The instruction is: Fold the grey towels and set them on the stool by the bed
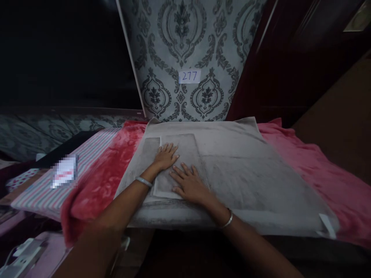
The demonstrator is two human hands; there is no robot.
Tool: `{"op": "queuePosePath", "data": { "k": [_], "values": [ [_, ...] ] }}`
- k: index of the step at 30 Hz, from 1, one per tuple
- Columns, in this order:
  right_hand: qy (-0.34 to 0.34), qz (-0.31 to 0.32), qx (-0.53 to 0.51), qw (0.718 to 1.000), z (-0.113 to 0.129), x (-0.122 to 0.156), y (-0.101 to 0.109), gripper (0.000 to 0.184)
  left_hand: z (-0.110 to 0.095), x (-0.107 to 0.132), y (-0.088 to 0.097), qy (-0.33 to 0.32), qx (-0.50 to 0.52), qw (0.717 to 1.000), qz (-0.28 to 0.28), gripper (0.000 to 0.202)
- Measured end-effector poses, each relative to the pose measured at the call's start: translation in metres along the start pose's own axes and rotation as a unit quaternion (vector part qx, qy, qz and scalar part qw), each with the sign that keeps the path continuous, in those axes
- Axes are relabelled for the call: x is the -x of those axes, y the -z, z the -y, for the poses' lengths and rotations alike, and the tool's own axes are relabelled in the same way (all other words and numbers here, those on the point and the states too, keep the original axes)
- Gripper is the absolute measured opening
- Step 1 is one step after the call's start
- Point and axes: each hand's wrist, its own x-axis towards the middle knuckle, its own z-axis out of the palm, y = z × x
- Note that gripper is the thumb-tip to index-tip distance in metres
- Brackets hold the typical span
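- Two hands are lying flat on a small folded grey cloth at centre frame; that cloth is resting on a larger grey towel spread over a red blanket.
- Much of the upper left of the frame is sitting in darkness; nothing is readable there. Lower left corner is showing pale objects, too dim to identify.
- One patch at left of frame, on the striped cloth, is blurred out; its content cannot be told.
- Both forearms are being cut off by the bottom edge of the frame.
- Left hand is resting palm down, fingers close together and extended toward the top of the frame, on the folded cloth's upper left part.
- Right hand is pressing palm down with fingers spread, pointing up-left, on the cloth's lower part, just beside the left hand.
- Each wrist is wearing a thin metal bangle.
- Handwritten label on the patterned wall panel, upper centre, is reading "277".
- White tag is showing at the towel's lower right corner; no legible print.
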Motion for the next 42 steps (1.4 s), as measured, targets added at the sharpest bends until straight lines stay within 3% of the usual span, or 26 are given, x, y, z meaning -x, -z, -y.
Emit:
{"op": "queuePosePath", "data": {
  "k": [3,5,9,12,17,22,25,29,42],
  "values": [
    [-0.003,0.006,-0.005,1.000,0.001,0.000,0.001,0.060,-0.002,-0.007,0.002,0.012,-0.039,0.999,0.011,0.044],
    [-0.005,0.014,-0.011,1.000,0.000,-0.001,0.003,0.060,-0.012,-0.015,0.003,0.014,-0.123,0.992,0.038,0.049],
    [-0.009,0.027,-0.027,0.999,0.000,-0.001,0.005,0.063,-0.035,-0.035,-0.003,-0.046,-0.332,0.932,0.136,0.061],
    [-0.016,0.033,-0.037,0.999,0.000,0.000,0.005,0.063,-0.036,-0.047,-0.011,-0.061,-0.373,0.908,0.179,0.065],
    [-0.015,0.039,-0.049,0.998,-0.001,0.002,0.006,0.063,-0.021,-0.054,-0.016,-0.070,-0.373,0.911,0.162,0.066],
    [-0.016,0.055,-0.062,0.996,-0.003,0.002,0.007,0.064,-0.011,-0.062,-0.006,-0.087,-0.384,0.906,0.155,0.067],
    [-0.013,0.061,-0.070,0.996,-0.003,0.001,0.007,0.064,0.000,-0.071,0.000,-0.051,-0.396,0.910,0.116,0.068],
    [-0.013,0.066,-0.073,0.995,-0.005,0.001,0.005,0.065,0.012,-0.077,0.002,-0.029,-0.384,0.914,0.125,0.072],
    [-0.005,0.070,-0.038,0.997,0.006,0.012,0.003,0.062,0.004,-0.069,0.000,-0.028,-0.389,0.915,0.099,0.070]
  ]
}}
